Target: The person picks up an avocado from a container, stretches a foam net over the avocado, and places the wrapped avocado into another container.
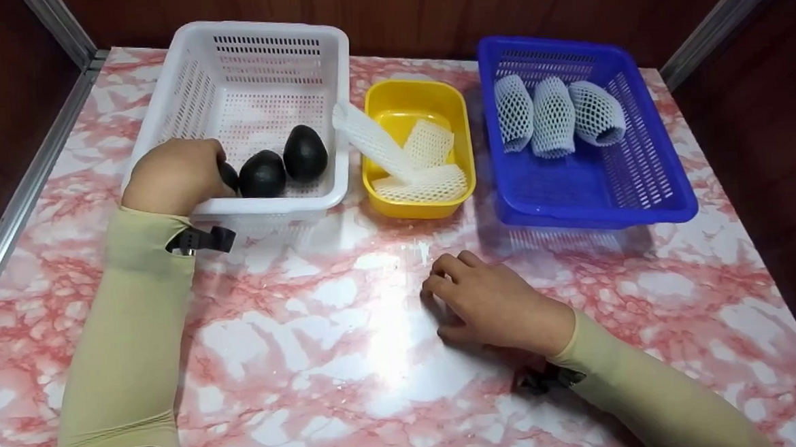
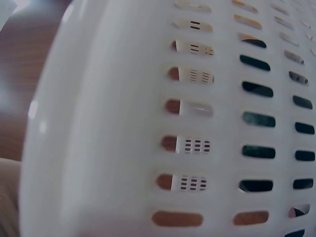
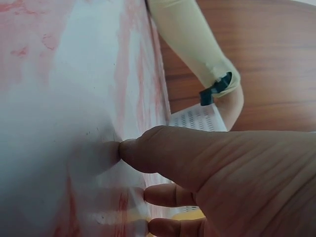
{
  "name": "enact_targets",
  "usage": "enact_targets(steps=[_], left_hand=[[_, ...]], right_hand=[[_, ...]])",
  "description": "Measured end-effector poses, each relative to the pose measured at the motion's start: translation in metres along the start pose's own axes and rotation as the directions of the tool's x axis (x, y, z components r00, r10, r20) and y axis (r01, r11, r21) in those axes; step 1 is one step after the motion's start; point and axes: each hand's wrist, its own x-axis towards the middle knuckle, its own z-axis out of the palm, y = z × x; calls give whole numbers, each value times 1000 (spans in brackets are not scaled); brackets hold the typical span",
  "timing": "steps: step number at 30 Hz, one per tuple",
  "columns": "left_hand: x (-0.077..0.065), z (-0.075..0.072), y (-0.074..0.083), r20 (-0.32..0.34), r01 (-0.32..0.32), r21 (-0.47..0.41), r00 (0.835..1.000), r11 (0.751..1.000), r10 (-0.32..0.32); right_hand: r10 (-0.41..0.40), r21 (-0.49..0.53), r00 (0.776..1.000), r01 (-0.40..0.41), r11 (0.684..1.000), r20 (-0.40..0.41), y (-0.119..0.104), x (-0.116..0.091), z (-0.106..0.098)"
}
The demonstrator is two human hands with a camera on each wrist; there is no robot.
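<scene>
Pale yellow-green sleeves (image 1: pixel 124 333) cover both my forearms, the left one reaching along the left side of the table (image 1: pixel 277 380), a top marbled red and white. My white basket (image 1: pixel 267 204) sits by its far left corner, my blue basket (image 1: pixel 546 188) by its far right corner, and a smaller yellow box (image 1: pixel 418 211) stands between them, near the back edge. I have my right hand (image 1: pixel 498 307) on the table, in front of the yellow box and the blue basket, fingers loosely bent and apart, thumb clear of them, holding nothing; from the right wrist, my thumb tip touches the glossy surface. My left hand (image 1: pixel 174 174) is bent over the near left corner of the white basket, against a dark fruit (image 1: pixel 231 178); most of those fingers are hidden, so I cannot tell whether they grip it. Three net-wrapped bundles (image 1: pixel 553 116) lie side by side along the blue basket's far edge, the right one showing something dark at its end. Loose white foam nets (image 1: pixel 426 184) fill the yellow box, one leaning out across the white basket's right rim. Two more dark fruits (image 1: pixel 306 153) rest just beside each other towards the white basket's near right corner. Smallest are the black straps (image 1: pixel 211 239) at my wrists.
</scene>
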Motion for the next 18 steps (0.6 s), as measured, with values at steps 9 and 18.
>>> enact_targets(steps=[9,18], left_hand=[[-1,-3,1,-80,-8,16,997,1000,10],[-4,-14,10,-98,16,72,995,997,-9]], right_hand=[[-3,-7,1000,3,1000,-1,0,0,1],[8,10,1000,-8,1000,10,0,0,1]])
